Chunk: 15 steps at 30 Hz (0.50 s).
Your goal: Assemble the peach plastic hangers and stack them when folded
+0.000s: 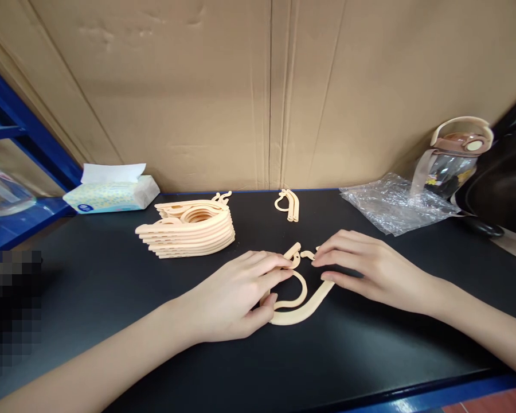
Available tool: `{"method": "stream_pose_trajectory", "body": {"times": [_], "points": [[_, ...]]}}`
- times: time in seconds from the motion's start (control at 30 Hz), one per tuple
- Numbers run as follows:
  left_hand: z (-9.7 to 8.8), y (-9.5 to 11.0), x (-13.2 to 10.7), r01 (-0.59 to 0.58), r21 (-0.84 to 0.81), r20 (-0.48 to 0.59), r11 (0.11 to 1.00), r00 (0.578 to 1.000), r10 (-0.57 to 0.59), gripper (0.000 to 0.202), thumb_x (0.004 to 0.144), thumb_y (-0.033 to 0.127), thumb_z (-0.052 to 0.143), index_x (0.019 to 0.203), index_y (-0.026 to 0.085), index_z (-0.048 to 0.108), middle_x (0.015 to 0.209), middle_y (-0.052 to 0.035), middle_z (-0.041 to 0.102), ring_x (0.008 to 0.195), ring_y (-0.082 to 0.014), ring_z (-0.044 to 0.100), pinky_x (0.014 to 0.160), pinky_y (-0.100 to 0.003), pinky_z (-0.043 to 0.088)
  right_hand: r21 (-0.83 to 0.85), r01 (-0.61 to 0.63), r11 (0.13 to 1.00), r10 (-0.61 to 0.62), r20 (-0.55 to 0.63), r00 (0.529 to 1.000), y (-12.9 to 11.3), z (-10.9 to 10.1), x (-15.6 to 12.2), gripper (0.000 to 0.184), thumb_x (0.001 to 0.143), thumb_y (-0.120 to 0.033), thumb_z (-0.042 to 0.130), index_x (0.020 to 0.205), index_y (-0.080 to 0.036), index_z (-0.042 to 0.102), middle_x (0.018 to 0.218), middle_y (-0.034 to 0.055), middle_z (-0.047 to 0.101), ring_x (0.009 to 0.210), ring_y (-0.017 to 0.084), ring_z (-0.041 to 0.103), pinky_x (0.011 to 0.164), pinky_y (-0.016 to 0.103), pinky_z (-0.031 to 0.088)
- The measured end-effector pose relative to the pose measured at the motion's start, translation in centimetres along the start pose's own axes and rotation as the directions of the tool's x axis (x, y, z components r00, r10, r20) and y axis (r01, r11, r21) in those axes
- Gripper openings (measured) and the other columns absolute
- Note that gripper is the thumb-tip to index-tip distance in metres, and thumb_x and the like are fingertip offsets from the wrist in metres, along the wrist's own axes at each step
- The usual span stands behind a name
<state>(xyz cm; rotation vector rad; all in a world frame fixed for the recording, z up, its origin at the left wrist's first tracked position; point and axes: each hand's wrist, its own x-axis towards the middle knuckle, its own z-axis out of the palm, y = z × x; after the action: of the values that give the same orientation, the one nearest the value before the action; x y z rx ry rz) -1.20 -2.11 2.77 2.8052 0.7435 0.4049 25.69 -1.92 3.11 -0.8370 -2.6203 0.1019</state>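
Observation:
A cream plastic folding clothes hanger (298, 315) lies on the dark table between my hands, its curved arm towards me. My left hand (245, 292) is closed on its left side, with fingertips on the upper part and the thumb at the lower arm. With bent fingers, my right hand (370, 269) grips it at the right. Those fingertips are at the small hook piece (308, 254), while the thumb touches the tip of the curved arm. My fingers hide parts of the hanger.
A stack of folded cream hangers (193, 235) stands left of centre. One more folded hanger (292, 206) lies at the back. A tissue pack (112, 192) is at the back left; clear plastic wrap (391, 206) and a drinking bottle (453, 166) are at the right. Cardboard (198, 97) forms the back wall.

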Motion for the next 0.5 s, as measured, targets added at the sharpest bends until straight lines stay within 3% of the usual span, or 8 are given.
{"method": "stream_pose_trajectory", "body": {"times": [0.33, 0.5], "points": [[0.19, -0.15, 0.13, -0.014, 0.051, -0.012, 0.999, 1.0, 0.015, 0.036, 0.096, 0.021, 0.044, 0.132, 0.017, 0.051, 0.133, -0.0106, 0.056, 0.118, -0.0241, 0.054, 0.098, -0.04, 0.048, 0.049, 0.018, 0.999, -0.021, 0.064, 0.998, -0.45, -0.12, -0.04, 0.02, 0.097, -0.029, 0.049, 0.108, -0.019, 0.064, 0.099, 0.0071, 0.064, 0.091, 0.019, 0.058, 0.078, 0.035, 0.048], [0.09, -0.07, -0.08, -0.053, 0.076, 0.015, 0.996, 0.999, 0.052, 0.035, 0.099, 0.029, 0.042, 0.133, 0.024, 0.052, 0.14, -0.0091, 0.048, 0.123, -0.0261, 0.049, 0.101, -0.041, 0.045, 0.051, 0.029, 0.998, -0.034, 0.082, 0.996, -0.46, -0.2, 0.0, 0.02, 0.097, -0.028, 0.049, 0.106, -0.019, 0.064, 0.094, 0.0063, 0.064, 0.087, 0.018, 0.056, 0.077, 0.034, 0.047]]}}
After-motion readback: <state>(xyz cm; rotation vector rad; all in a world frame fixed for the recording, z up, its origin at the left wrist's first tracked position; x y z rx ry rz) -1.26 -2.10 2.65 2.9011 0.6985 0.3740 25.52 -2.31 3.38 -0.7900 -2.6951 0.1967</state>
